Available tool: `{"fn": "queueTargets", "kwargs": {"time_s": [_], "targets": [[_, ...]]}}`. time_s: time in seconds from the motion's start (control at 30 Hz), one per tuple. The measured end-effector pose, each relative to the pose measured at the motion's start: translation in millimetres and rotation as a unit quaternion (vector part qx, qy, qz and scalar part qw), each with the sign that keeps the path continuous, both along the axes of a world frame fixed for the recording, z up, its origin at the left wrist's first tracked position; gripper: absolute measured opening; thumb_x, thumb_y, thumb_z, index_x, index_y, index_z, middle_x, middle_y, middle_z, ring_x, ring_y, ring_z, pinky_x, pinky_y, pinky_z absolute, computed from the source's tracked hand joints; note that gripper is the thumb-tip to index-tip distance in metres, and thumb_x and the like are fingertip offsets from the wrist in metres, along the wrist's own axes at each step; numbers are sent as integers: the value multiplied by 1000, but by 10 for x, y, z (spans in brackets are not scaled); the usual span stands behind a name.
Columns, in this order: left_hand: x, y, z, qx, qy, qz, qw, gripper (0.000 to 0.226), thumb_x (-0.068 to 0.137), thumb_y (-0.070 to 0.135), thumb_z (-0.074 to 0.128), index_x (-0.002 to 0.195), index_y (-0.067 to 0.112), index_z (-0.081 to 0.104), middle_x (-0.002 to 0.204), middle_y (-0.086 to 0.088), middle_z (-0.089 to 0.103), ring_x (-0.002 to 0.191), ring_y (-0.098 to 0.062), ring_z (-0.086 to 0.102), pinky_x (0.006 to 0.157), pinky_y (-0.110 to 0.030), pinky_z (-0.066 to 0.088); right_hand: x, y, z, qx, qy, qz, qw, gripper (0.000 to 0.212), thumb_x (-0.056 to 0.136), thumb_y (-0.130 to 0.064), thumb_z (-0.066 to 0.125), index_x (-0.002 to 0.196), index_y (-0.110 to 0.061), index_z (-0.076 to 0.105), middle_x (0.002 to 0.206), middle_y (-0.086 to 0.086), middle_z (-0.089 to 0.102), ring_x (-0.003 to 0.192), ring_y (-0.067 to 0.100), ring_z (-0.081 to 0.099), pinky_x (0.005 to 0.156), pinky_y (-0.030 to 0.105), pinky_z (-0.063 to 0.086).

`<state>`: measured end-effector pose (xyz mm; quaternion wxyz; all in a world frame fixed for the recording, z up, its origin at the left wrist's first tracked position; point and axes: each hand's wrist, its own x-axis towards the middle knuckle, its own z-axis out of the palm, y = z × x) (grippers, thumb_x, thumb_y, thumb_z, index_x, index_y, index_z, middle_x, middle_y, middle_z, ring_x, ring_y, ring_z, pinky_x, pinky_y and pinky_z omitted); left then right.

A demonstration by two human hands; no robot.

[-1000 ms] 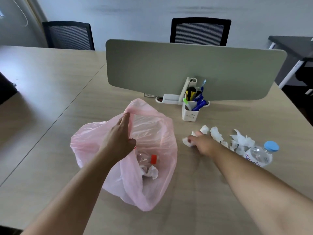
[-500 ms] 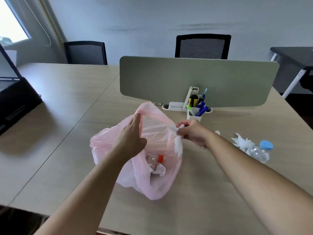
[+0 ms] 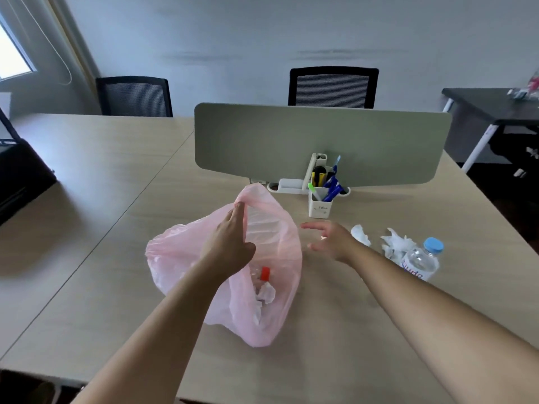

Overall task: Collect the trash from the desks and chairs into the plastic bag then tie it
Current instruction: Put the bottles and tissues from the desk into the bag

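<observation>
Nearest the viewer, the bag (image 3: 180, 258) slumped on the pale wood-grain desk (image 3: 335, 330). It was thin, pink and see-through, crinkled and soft, with its mouth turned up and to the right. Through the film showed a clear bottle with a red cap (image 3: 264, 273) and a crumpled white tissue (image 3: 267, 293), both already inside. The left hand (image 3: 230, 246) propped the mouth open, its fingers straight along the raised rim and its thumb spread. Just right of the mouth the right hand (image 3: 329, 240) hovered empty above the desk, fingers wide and loose, slightly blurred. The rest of the trash lay to the right of that hand, away from the bag, so the right hand was much the nearer of the two. A small tissue (image 3: 361, 235) lay just beside its wrist. Farther right sat a spiky white wad (image 3: 396, 246), touching a clear blue-capped bottle (image 3: 420, 260). That bottle seemed to lie on its side, long axis running away and rightward, cap at the far end. A reach out to the right and a carry back left to the mouth looked likely. Beyond stood a white pen cup (image 3: 320, 205), smooth and square, then a matte grey divider (image 3: 291, 141), then two black mesh chairs (image 3: 332, 87).
</observation>
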<state>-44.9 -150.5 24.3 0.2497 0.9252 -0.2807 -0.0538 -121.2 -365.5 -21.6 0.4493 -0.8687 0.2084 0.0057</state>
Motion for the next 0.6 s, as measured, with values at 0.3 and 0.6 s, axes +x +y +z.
{"fn": "queueTargets", "kwargs": {"time_s": [0.3, 0.6], "targets": [[58, -363, -151, 19, 7, -20, 1000, 90, 76, 4, 56, 152, 13, 8, 156, -4, 26, 136, -28, 35, 97, -34, 40, -360, -862, -503, -299, 287, 60, 908, 121, 72, 3, 68, 148, -38, -16, 155, 5, -32, 146, 38, -2, 106, 43, 33], [248, -401, -331, 38, 12, -21, 999, 93, 76, 5, 58, 152, 18, 6, 155, -2, 29, 129, -30, 43, 89, -34, 44, -30, -1156, -795, -307, 336, 50, 889, 102, 80, 13, 53, 151, -37, -1, 159, 6, -14, 137, 33, 31, 96, 34, 46]]}}
